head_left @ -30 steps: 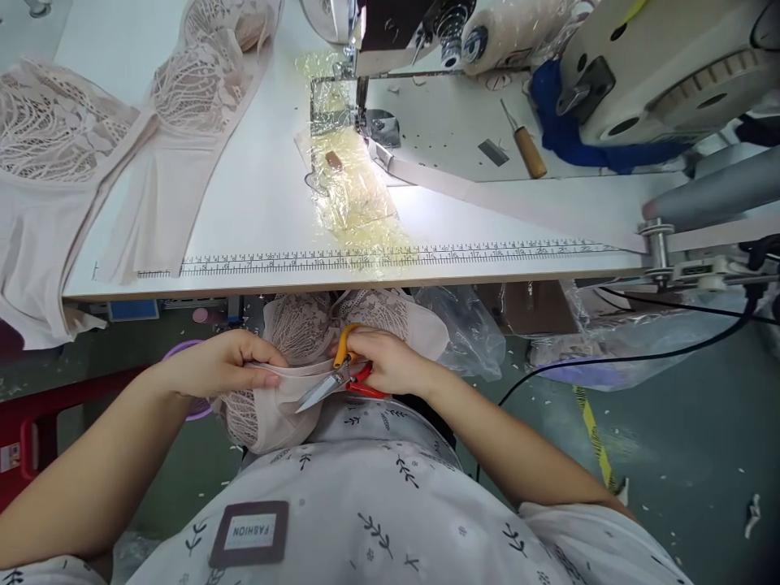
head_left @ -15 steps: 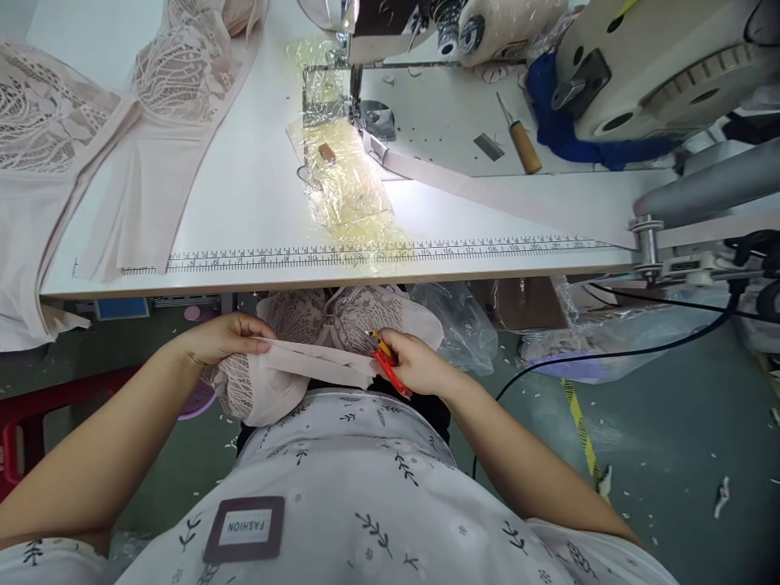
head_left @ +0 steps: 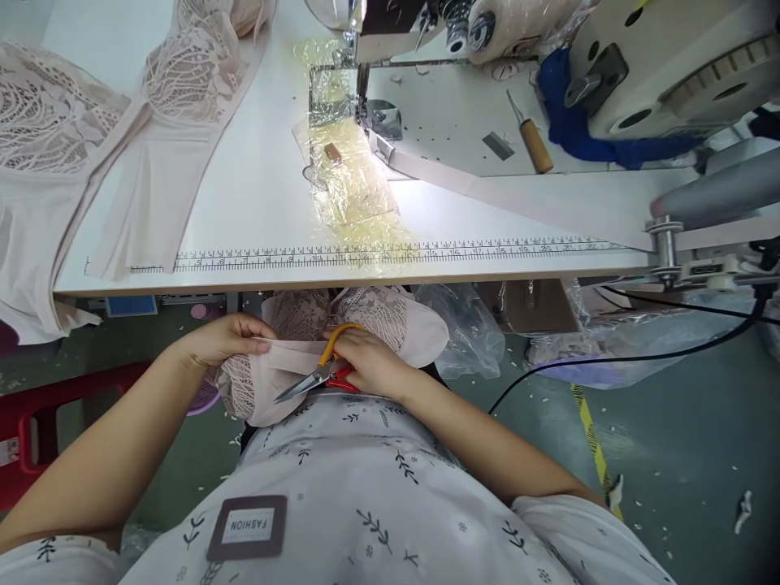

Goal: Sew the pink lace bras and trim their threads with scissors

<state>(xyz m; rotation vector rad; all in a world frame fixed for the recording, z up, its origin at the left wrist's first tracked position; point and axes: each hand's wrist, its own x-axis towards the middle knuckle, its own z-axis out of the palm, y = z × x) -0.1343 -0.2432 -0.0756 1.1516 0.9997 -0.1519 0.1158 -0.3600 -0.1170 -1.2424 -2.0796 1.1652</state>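
The plain pink band point(head_left: 286, 351) of a lace garment point(head_left: 396, 321) is being pinched between thumb and fingertips of the left hand point(head_left: 228, 341), just below the centre of the frame, under the table edge. The right hand point(head_left: 366, 361) is being kept closed around the orange and red handles of a pair of snips point(head_left: 308, 380). Their blades are being pointed left and downward across the band's lower edge; whether they are parted cannot be told. The garment is being held in the lap, against the patterned shirt point(head_left: 378, 487), with its lace cups bunched behind both hands.

Judging from this, a trim along the band is being made. It is probably being done best if the band is being stretched flat between the two hands, so that only the stray edge is being met by the blades. The lace behind is being left close to the tips, so it is best being held clear by the left fingers.

Further out, the white table point(head_left: 256, 195) is being lit near its printed ruler point(head_left: 390, 253). Yellowed plastic film point(head_left: 350, 175) is lying at upper centre, beside the sewing machine point(head_left: 658, 65) at upper right. More lace pieces point(head_left: 176, 81) are being stored at upper left.
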